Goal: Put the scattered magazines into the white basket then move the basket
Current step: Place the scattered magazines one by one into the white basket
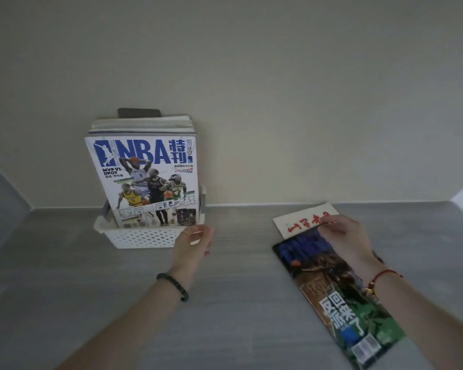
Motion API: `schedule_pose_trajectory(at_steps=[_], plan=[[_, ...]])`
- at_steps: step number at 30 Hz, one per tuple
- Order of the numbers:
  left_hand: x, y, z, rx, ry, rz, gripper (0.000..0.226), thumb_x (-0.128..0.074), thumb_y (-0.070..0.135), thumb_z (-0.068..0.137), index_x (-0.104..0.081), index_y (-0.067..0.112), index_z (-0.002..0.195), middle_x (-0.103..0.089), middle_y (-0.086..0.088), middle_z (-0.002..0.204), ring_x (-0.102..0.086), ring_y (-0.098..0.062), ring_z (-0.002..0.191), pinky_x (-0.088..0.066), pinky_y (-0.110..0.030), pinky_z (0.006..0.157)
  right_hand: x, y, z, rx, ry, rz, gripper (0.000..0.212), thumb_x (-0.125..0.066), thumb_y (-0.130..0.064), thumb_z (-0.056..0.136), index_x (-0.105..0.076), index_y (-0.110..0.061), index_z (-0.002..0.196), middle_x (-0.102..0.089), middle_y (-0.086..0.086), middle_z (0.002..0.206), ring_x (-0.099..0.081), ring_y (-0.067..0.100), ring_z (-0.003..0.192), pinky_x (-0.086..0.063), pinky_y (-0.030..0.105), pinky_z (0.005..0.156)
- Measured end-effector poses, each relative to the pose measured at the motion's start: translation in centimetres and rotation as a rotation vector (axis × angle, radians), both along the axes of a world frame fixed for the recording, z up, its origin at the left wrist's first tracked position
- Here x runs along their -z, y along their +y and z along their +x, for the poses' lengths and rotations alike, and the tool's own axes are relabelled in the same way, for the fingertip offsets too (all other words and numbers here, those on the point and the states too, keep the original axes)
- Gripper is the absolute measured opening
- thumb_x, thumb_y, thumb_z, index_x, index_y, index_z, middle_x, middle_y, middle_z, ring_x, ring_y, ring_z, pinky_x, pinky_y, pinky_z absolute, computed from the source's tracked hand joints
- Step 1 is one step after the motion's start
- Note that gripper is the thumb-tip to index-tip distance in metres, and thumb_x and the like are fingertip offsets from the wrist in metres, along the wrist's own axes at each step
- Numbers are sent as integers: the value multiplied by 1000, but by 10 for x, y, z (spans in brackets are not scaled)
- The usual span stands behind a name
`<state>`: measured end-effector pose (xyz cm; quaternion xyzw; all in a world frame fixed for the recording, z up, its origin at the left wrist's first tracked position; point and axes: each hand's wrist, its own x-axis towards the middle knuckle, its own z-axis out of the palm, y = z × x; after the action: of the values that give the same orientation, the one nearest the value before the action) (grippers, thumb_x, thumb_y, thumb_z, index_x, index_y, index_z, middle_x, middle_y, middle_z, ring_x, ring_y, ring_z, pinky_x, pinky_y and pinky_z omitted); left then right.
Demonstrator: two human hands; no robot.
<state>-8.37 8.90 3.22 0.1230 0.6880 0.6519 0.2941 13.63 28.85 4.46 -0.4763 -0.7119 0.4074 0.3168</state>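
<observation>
A white perforated basket (134, 237) stands at the back left of the grey table, against the wall. Several magazines stand upright in it, an NBA magazine (145, 180) at the front. My left hand (194, 244) rests at the basket's right front corner, fingers apart, holding nothing. At the right lie two magazines: a dark green-and-blue one (340, 303) on top, a white one with red characters (300, 220) under its far end. My right hand (344, 233) lies on the far edge of the dark magazine, its fingertips pinching that edge.
The grey table (238, 303) meets a plain beige wall (278, 102) just behind the basket. A side wall closes in at the far left, and a bright opening shows at the far right edge.
</observation>
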Motion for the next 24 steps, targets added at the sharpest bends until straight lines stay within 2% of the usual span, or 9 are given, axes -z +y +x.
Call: schedule_pose_trajectory(at_steps=[1, 3, 6, 10, 13, 17, 21, 23, 24], plan=[[4, 7, 16, 23, -17, -12, 5, -63, 17, 82, -57, 18, 83, -61, -1, 82, -59, -15, 75, -52, -28, 66, 5, 6, 17, 15, -12, -10, 15, -68, 1, 73, -66, -10, 82, -66, 8, 75, -59, -3, 55, -46, 5, 56], [13, 20, 47, 85, -50, -50, 9, -60, 20, 84, -57, 17, 91, -61, 2, 84, -59, -14, 79, -52, -28, 70, 14, 17, 49, 47, -65, -40, 15, -70, -3, 72, -67, -12, 84, -68, 6, 73, -61, 8, 62, -47, 11, 56], [29, 37, 93, 148, -129, -68, 22, -57, 24, 86, -53, 14, 105, -60, 2, 88, -58, -17, 86, -50, -27, 69, 28, 29, 90, 39, -104, -126, 22, -71, -3, 72, -63, -17, 87, -68, 12, 85, -61, 11, 67, -48, 9, 53], [48, 53, 148, 137, -215, -91, 28, -56, 23, 87, -52, 11, 112, -59, 1, 87, -57, -16, 84, -48, -26, 67, 47, 34, 131, -5, -223, -195, 34, -70, -8, 74, -60, -11, 106, -64, 11, 106, -62, 24, 98, -48, 30, 86], [62, 60, 180, 159, -268, -154, 39, -53, 24, 89, -47, 8, 124, -58, 0, 99, -55, -18, 96, -47, -29, 77, 60, 31, 149, -113, -344, -220, 45, -66, -13, 79, -52, -10, 121, -54, 8, 128, -50, 25, 119, -37, 37, 101], [71, 68, 209, 192, -298, -196, 49, -46, 30, 92, -38, 5, 133, -51, -11, 131, -49, -23, 119, -42, -34, 95, 77, 23, 160, -234, -503, -180, 58, -63, -25, 81, -39, -15, 133, -42, 7, 140, -40, 25, 128, -33, 44, 107], [71, 81, 220, 106, -434, -115, 39, -44, 28, 93, -46, 4, 124, -57, -18, 125, -56, -29, 112, -45, -45, 96, 96, 15, 165, -376, -721, -72, 73, -59, -42, 80, -21, -30, 141, -2, 2, 155, -4, 26, 142, -12, 50, 113], [73, 87, 218, 52, -526, -67, 40, -47, 22, 92, -45, -3, 124, -59, -24, 120, -57, -36, 110, -44, -49, 98, 101, 15, 166, -398, -749, -53, 79, -58, -48, 79, -13, -33, 142, 6, 2, 155, 4, 25, 142, -5, 49, 113], [74, 89, 218, 56, -546, -36, 36, -48, 18, 92, -48, -5, 120, -62, -24, 113, -60, -35, 101, -46, -49, 95, 102, 15, 167, -403, -757, -52, 81, -57, -49, 78, -11, -34, 142, 8, 2, 155, 6, 25, 142, -4, 48, 113]])
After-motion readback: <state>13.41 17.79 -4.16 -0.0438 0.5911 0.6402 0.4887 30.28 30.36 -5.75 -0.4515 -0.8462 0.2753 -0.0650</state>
